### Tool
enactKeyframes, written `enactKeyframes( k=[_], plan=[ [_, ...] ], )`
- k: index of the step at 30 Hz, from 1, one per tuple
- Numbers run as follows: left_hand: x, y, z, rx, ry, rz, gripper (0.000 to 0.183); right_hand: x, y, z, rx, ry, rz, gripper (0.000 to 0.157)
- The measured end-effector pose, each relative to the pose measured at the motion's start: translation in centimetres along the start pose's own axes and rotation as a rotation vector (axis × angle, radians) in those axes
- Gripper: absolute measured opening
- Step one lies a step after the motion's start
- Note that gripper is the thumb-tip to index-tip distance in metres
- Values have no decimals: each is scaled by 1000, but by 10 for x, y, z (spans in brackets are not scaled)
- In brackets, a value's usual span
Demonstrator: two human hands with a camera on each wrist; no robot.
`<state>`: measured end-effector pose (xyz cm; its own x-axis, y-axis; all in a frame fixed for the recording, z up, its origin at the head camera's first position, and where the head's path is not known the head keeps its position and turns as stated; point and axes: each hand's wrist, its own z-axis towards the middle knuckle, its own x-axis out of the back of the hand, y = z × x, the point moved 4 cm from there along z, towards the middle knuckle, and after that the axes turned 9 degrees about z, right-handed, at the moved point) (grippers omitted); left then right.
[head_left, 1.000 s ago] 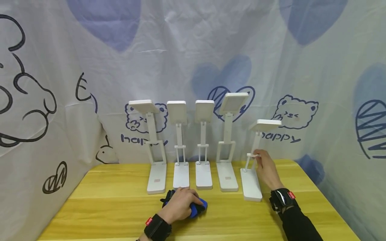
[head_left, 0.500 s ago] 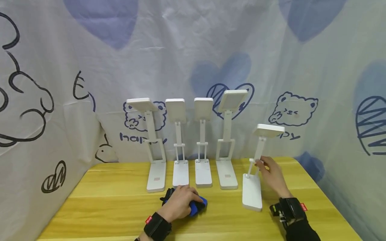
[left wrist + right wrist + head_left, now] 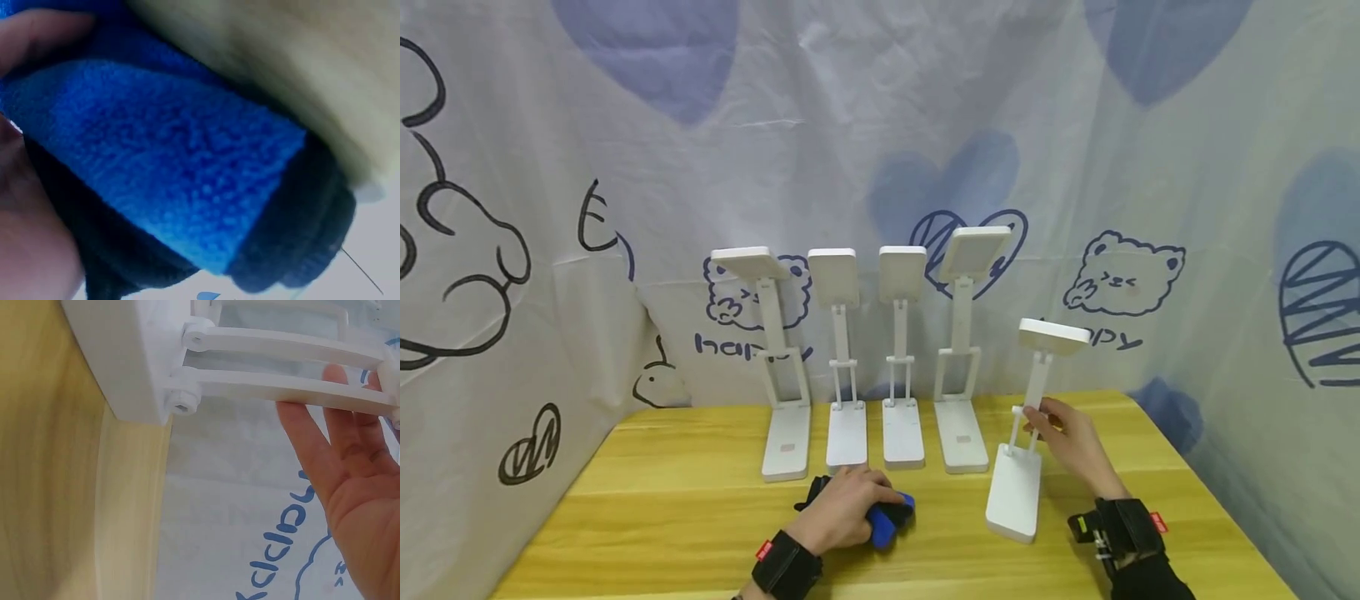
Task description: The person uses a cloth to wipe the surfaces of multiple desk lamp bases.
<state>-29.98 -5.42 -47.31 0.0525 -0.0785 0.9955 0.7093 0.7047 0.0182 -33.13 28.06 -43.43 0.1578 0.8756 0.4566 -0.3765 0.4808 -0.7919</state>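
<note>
My right hand grips a white folding desk lamp by its hinged arm, just below the joint. In the right wrist view, my fingers curl around the lamp's thin parallel bars, and the lamp's base shows beside the table. The lamp's head faces down and forward. Near the table's front middle, my left hand holds a bunched blue and black fleecy cloth. The left wrist view shows the blue pile of the cloth filling most of the picture, with a fingertip pressing on it.
Several more white desk lamps stand in a row at the back: one far left, two narrower ones in the middle, and a taller one beside the held lamp. A printed curtain hangs behind the yellow wooden table.
My right hand has drawn the lamp from the row toward the front, then slightly left. My left hand has stayed on the cloth with hardly any movement.
</note>
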Motion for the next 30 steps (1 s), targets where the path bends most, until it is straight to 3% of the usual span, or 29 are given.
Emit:
enactKeyframes(
  k=[9, 18, 25, 30],
  plan=[
    [-2, 3, 3, 21, 3, -65, 57, -2, -2, -6, 4, -17, 52, 32],
    [-1, 19, 17, -41, 42, -105, 49, -4, -6, -7, -7, -7, 33, 33],
    [4, 36, 33, -108, 127, -69, 48, -5, -4, -8, -27, 20, 38, 34],
    [7, 49, 48, -78, 179, -64, 47, -6, -4, -9, -40, 43, 27, 35]
  ],
)
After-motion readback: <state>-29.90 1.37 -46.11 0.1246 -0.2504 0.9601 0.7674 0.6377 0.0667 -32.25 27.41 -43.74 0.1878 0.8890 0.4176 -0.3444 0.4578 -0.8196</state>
